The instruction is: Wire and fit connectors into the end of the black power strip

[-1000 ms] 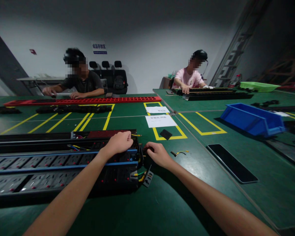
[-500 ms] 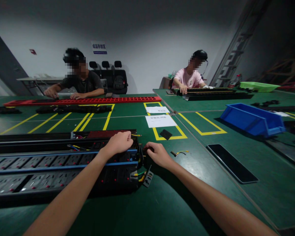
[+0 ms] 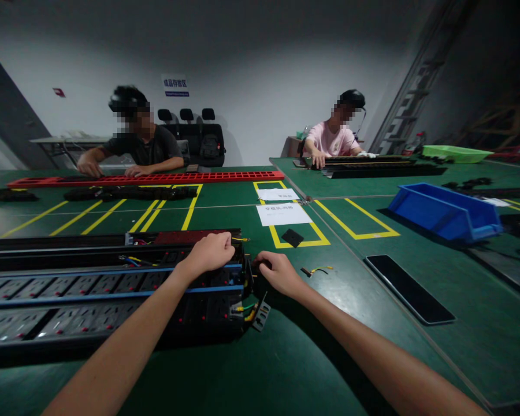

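Observation:
Long black socket strips (image 3: 95, 316) with blue rails lie side by side at the left. My left hand (image 3: 211, 251) is closed on top of them near their right ends; what its fingers grip is hidden. Just past the strip ends, my right hand (image 3: 274, 267) has its fingers curled together beside a dark end piece (image 3: 248, 273); anything between its fingertips is too small to name. A grey end plate (image 3: 262, 315) hangs tilted on yellow and green wires below the right hand.
A phone (image 3: 409, 288) and a blue bin (image 3: 444, 212) are at the right. Beyond the hands lie a small black plate (image 3: 292, 237), paper sheets (image 3: 283, 214) and a red grid strip (image 3: 156, 177). Two people sit across the green table (image 3: 329, 358).
Both my hands stay in nearly the same place. Across the table, the hand of the person at the left has shifted slightly along the red strip.

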A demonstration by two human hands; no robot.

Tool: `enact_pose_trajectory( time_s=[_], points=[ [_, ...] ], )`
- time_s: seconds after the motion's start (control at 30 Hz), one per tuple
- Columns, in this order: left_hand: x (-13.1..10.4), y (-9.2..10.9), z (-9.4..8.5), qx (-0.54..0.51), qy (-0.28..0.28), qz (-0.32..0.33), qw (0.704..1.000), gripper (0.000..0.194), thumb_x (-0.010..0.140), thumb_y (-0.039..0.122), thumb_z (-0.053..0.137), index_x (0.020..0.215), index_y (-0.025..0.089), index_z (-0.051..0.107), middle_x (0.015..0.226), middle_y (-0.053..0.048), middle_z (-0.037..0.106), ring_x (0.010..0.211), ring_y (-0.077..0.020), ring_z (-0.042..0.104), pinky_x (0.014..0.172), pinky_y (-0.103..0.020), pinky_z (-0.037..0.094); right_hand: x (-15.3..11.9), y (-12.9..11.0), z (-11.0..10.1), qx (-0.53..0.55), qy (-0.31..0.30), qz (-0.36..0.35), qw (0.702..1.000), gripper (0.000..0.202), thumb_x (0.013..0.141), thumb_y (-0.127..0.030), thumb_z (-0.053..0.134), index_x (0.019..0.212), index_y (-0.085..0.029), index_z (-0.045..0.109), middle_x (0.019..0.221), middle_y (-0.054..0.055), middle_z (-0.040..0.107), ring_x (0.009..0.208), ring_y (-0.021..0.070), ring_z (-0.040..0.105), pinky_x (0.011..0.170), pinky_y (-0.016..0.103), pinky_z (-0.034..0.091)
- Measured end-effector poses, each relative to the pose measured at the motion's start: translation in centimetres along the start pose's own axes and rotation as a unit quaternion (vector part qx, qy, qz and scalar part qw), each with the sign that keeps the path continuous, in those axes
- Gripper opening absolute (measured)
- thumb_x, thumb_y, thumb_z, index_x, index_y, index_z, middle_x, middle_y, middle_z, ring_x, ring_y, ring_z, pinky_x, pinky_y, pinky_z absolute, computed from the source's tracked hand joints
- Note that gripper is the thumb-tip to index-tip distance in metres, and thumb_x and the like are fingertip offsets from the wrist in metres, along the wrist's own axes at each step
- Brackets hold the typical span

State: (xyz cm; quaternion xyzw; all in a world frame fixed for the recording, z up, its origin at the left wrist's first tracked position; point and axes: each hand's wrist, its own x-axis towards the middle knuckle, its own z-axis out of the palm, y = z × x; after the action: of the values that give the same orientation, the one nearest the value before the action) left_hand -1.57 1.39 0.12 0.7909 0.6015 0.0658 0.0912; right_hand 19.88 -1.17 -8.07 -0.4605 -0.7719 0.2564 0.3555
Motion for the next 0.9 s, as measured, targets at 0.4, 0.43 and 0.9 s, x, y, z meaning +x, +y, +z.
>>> enact_pose_trajectory(
  time_s=[0.4, 0.43, 0.9],
  points=[
    [-0.06, -0.10, -0.01, -0.008, 0.002, 0.002, 1.000, 0.009, 0.083, 0.026, 0.048, 0.077, 0.022, 0.053, 0.080, -0.006, 0.068, 0.071, -0.0223, 0.061, 0.063, -0.034, 0.037, 0.01, -0.08, 0.03, 0.002, 0.007, -0.004, 1.000, 0.026, 0.078, -0.008, 0.049, 0.083, -0.021, 0.070, 0.082, 0.004, 0.073, 0.077, 0.0206, 0.067, 0.070, 0.028, 0.044],
    [-0.06, -0.12, 0.00, -0.008, 0.002, 0.002, 1.000, 0.009, 0.083, 0.027, 0.048, 0.077, 0.022, 0.053, 0.080, -0.006, 0.068, 0.070, -0.0221, 0.060, 0.064, -0.033, 0.037, 0.01, -0.09, 0.03, 0.002, 0.008, -0.003, 1.000, 0.026, 0.078, -0.008, 0.049, 0.083, -0.021, 0.070, 0.082, 0.004, 0.073, 0.077, 0.0206, 0.067, 0.070, 0.028, 0.044],
    [0.21, -0.36, 0.29, -0.004, 0.004, 0.008, 1.000, 0.010, 0.082, 0.029, 0.047, 0.076, 0.023, 0.052, 0.078, -0.005, 0.067, 0.069, -0.0220, 0.059, 0.061, -0.032, 0.034, 0.03, -0.02, 0.05, 0.002, 0.006, -0.006, 1.000, 0.026, 0.078, -0.009, 0.048, 0.084, -0.019, 0.071, 0.082, 0.004, 0.073, 0.077, 0.0201, 0.066, 0.070, 0.028, 0.044]
  ],
)
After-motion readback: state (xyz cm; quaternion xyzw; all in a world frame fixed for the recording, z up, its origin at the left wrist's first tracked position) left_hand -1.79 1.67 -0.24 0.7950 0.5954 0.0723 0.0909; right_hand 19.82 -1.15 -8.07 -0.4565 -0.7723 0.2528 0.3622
